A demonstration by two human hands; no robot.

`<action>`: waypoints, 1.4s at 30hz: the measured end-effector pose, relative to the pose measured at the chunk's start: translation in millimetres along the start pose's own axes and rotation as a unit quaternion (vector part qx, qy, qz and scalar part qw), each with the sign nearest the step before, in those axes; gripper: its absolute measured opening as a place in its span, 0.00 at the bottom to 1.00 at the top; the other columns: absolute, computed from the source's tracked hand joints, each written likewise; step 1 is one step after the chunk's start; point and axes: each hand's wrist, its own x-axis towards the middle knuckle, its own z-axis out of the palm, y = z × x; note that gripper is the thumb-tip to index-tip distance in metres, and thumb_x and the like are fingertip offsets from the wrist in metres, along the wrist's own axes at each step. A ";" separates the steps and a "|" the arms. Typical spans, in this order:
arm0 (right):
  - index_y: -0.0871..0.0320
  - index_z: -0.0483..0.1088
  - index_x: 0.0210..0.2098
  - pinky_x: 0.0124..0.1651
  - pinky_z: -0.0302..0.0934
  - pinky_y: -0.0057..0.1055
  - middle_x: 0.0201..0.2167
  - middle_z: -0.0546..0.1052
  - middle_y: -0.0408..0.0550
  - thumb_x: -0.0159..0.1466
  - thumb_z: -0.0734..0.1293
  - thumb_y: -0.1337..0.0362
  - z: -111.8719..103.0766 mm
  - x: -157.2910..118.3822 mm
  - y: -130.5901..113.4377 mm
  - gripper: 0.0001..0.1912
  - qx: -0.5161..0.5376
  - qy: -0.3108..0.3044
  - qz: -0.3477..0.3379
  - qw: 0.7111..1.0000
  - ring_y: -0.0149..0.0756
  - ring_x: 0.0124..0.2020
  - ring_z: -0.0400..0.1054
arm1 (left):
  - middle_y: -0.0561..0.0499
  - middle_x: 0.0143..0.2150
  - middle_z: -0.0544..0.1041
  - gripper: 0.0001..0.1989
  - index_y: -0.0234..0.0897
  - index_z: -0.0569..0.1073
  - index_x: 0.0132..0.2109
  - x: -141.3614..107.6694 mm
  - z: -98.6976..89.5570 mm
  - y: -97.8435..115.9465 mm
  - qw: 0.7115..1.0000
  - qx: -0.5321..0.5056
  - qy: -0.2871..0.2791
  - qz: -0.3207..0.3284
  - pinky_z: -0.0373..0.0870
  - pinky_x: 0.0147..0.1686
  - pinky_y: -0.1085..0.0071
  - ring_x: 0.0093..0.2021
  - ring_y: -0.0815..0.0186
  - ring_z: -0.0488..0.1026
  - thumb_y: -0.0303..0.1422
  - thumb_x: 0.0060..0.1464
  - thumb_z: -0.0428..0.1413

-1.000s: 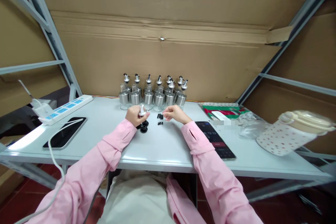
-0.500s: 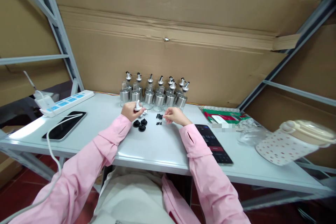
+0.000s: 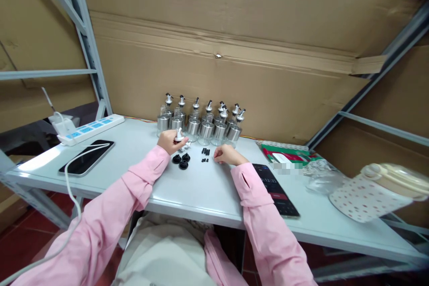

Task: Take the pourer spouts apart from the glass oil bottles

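My left hand (image 3: 168, 142) is closed around a white pourer spout (image 3: 179, 134), which stands up between thumb and fingers. Below that hand, black round stoppers (image 3: 183, 165) lie in a small cluster on the table. A few more white spout parts (image 3: 185, 146) rest just beyond my left fingertips. My right hand (image 3: 229, 155) hovers low over the table with its fingertips pinched together; whatever may be between them is too small to make out. Just left of it lie small black pieces (image 3: 205, 152) in two groups.
Behind the hands stand several glass-and-steel bottles (image 3: 206, 130), some with pourers fitted. A phone (image 3: 275, 190) lies right of my right forearm, a spotted jug (image 3: 365, 193) farther right. At left are another phone (image 3: 87, 158) with a cable and a power strip (image 3: 94, 128).
My right hand has drawn slightly away from the small black pieces, its fingertips curling closer together. My left hand still grips the white pourer spout. The camera view has shifted a little.
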 end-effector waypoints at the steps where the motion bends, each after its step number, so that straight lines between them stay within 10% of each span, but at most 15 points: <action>1: 0.61 0.69 0.20 0.28 0.60 0.23 0.11 0.68 0.37 0.47 0.66 0.77 0.4 -0.3 -0.4 0.06 -0.002 -0.005 0.002 1.000 0.26 0.16 0.63 | 0.51 0.16 0.66 0.22 0.36 0.68 0.22 0.1 -0.1 0.5 1.000 0.000 0.000 0.001 0.59 0.23 0.72 0.18 0.69 0.62 0.49 0.51 0.47; 30: 0.66 0.75 0.34 0.31 0.59 0.22 0.18 0.73 0.44 0.51 0.56 0.79 21.0 5.6 -17.0 0.19 -0.026 0.000 -0.087 0.996 0.28 0.22 0.66 | 0.51 0.16 0.66 0.24 0.35 0.66 0.20 -3.0 2.1 8.4 0.995 0.067 -0.064 -0.032 0.54 0.22 0.73 0.18 0.70 0.63 0.50 0.52 0.46; 42: 0.64 0.74 0.25 0.26 0.53 0.23 0.14 0.70 0.41 0.54 0.67 0.63 32.0 9.9 -15.6 0.09 -0.003 0.001 -0.087 0.996 0.26 0.18 0.59 | 0.49 0.17 0.69 0.24 0.35 0.65 0.20 -5.2 6.7 11.2 0.991 0.078 -0.095 -0.056 0.54 0.23 0.73 0.19 0.69 0.64 0.50 0.52 0.47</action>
